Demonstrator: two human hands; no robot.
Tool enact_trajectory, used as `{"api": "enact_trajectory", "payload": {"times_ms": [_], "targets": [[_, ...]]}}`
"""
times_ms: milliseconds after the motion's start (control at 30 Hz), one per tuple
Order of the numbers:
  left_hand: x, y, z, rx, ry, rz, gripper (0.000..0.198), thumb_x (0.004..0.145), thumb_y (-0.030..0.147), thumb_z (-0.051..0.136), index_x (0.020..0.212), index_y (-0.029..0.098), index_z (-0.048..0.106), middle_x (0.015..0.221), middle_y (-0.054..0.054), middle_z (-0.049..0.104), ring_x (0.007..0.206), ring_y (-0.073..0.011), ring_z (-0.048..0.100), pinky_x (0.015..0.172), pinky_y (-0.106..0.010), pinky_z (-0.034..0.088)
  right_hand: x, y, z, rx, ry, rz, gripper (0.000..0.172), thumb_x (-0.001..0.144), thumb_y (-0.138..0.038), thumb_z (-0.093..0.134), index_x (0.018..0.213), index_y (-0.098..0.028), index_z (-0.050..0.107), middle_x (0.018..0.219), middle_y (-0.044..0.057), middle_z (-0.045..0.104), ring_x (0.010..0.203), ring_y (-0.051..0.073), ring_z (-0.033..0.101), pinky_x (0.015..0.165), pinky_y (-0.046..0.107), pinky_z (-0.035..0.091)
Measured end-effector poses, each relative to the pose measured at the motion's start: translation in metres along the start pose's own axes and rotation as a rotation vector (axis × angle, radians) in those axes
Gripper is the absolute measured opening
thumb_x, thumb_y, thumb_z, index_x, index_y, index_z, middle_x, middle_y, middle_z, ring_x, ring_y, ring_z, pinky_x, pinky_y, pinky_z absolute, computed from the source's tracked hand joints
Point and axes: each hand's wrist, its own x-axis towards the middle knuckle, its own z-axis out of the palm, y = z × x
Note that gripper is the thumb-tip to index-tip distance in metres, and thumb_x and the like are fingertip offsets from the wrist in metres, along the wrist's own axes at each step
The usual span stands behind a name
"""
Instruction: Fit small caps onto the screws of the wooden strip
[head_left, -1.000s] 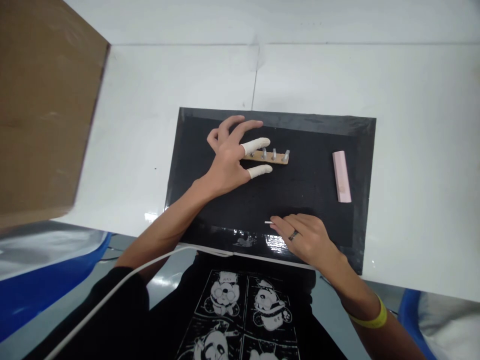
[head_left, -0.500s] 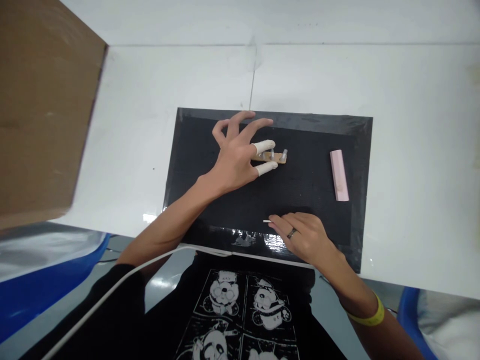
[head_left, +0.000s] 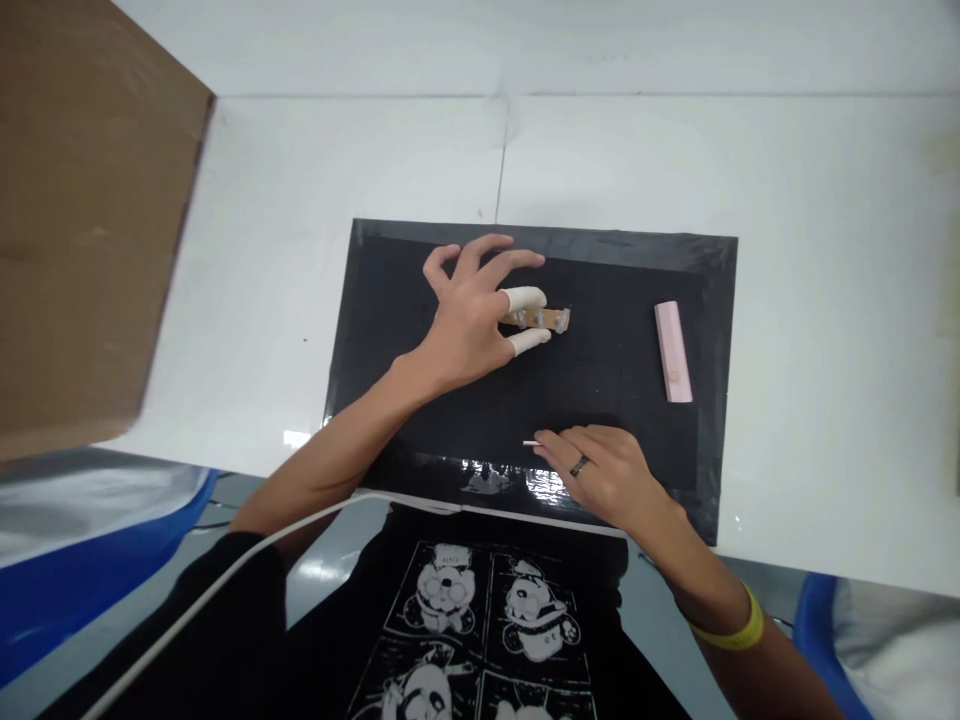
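My left hand [head_left: 472,325] wears white finger cots on thumb and index finger. Those two fingers grip a small tan strip [head_left: 550,318] from its long sides, while the other fingers are raised and bent. Several small translucent greyish pieces stand on the strip; its left end is hidden by the hand. Lower down, over the mat's near side, my right hand [head_left: 604,470] pinches a thin white stick [head_left: 529,443], of which only the tip shows. A dark ring is on one finger.
A black mat [head_left: 450,425] with a glossy taped border lies on the white table [head_left: 825,330]. On its right side rests a pink block [head_left: 673,352]. A large brown cardboard box [head_left: 90,230] stands at the left. A white cable [head_left: 247,560] runs over my left arm.
The strip has tipped between my left fingers, so its greyish pieces now show at a different angle. My right hand keeps its hold on the stick, nearly still. The whole view has shifted slightly.
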Motion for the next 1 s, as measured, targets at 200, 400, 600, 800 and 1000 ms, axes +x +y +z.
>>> {"api": "enact_trajectory", "payload": {"times_ms": [200, 400, 600, 800, 1000], "targets": [[0.0002, -0.0007, -0.0001, 0.01, 0.001, 0.039, 0.012, 0.087, 0.029, 0.075, 0.097, 0.025, 0.071, 0.141, -0.007, 0.064, 0.143, -0.038, 0.047, 0.113, -0.068, 0.021, -0.0008, -0.0002, 0.0, -0.008, 0.002, -0.004, 0.016, 0.104, -0.014, 0.055, 0.098, -0.009, 0.07, 0.065, -0.001, 0.06, 0.058, 0.013, 0.052, 0.056, 0.032, 0.041], [0.0028, 0.0001, -0.0009, 0.045, -0.006, 0.085, 0.008, 0.092, 0.03, 0.071, 0.098, 0.025, 0.071, 0.127, -0.005, 0.071, 0.138, -0.0361, 0.051, 0.111, -0.071, 0.021, -0.001, 0.0001, 0.0009, 0.015, 0.004, -0.004, 0.015, 0.103, -0.013, 0.057, 0.098, -0.008, 0.07, 0.066, 0.0, 0.061, 0.058, 0.013, 0.054, 0.057, 0.032, 0.04], [0.0052, 0.0034, -0.0052, 0.035, -0.052, 0.067, 0.009, 0.096, 0.031, 0.067, 0.095, 0.024, 0.071, 0.126, -0.005, 0.072, 0.141, -0.0383, 0.047, 0.112, -0.073, 0.015, -0.0021, 0.0009, 0.0009, -0.001, -0.011, -0.009, 0.016, 0.104, -0.014, 0.056, 0.099, -0.01, 0.07, 0.068, 0.001, 0.064, 0.059, 0.013, 0.055, 0.057, 0.032, 0.042], [0.0066, 0.0062, -0.0066, 0.019, -0.059, 0.071, 0.007, 0.096, 0.029, 0.068, 0.095, 0.023, 0.072, 0.127, -0.006, 0.073, 0.142, -0.0396, 0.047, 0.112, -0.074, 0.015, -0.0026, 0.001, 0.002, 0.004, 0.012, -0.016, 0.013, 0.102, -0.013, 0.058, 0.099, -0.008, 0.07, 0.071, 0.003, 0.067, 0.059, 0.013, 0.058, 0.056, 0.032, 0.043], [0.0081, 0.0074, -0.0066, 0.056, -0.051, 0.103, 0.007, 0.096, 0.028, 0.067, 0.096, 0.023, 0.072, 0.124, -0.006, 0.075, 0.141, -0.0393, 0.05, 0.11, -0.074, 0.019, -0.0034, 0.001, 0.0032, 0.003, 0.012, -0.008, 0.014, 0.103, -0.014, 0.057, 0.098, -0.009, 0.07, 0.069, 0.002, 0.065, 0.058, 0.013, 0.058, 0.055, 0.032, 0.043]]}}
